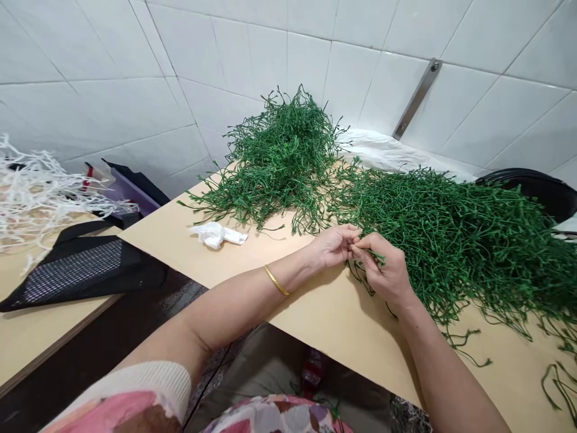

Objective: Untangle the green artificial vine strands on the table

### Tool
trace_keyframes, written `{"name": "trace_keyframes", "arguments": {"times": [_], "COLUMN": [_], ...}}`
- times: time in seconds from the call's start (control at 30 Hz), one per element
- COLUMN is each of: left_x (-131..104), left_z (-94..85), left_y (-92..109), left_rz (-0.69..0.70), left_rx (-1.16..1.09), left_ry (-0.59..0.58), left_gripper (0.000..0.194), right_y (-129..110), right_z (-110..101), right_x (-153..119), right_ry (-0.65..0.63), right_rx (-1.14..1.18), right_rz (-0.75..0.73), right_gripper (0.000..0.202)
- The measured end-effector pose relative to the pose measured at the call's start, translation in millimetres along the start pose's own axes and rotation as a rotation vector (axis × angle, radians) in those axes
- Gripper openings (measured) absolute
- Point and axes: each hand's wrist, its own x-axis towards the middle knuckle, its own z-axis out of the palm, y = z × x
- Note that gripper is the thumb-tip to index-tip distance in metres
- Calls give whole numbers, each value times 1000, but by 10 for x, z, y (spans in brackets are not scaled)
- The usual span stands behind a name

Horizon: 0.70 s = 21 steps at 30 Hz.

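Note:
Both my hands meet over the table, fingertips touching, in front of the green cords. My left hand (337,245), with a gold bangle on its wrist, has its fingers pinched together. My right hand (385,267) is closed on a green cord (378,257), whose end sticks out between its fingers. More dark strands hang below the hands. A tall heap of green cords (288,150) stands behind and to the left. A wider pile of green cords (451,234) lies to the right, beside my right hand.
A crumpled white tissue (214,235) lies left on the tan table (315,310). Further left are white branching strands (40,192) and a black mesh bag (81,270). White plastic (383,148) and a black round object (536,186) are behind the pile.

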Motion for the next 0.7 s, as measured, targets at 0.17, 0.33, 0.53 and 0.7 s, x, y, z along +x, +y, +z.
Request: {"name": "trace_keyframes", "arguments": {"times": [0.17,0.33,0.53,0.7], "left_x": [-11,8,63,37], "left_z": [9,-27,-67,-63], "left_y": [36,150,128,182], "left_rz": [-43,103,200,248], "left_rx": [-4,11,140,117], "left_ry": [-48,-38,114,92], "left_gripper": [17,22,10,12], "right_y": [-78,-141,63,109], "right_z": [-76,-129,-135,-71], "right_x": [-2,2,-26,-43], "right_ry": [-85,-142,-158,-318], "right_rx": [254,354,-214,-309], "right_rz": [135,156,73,62], "right_gripper": [9,11,18,31]}}
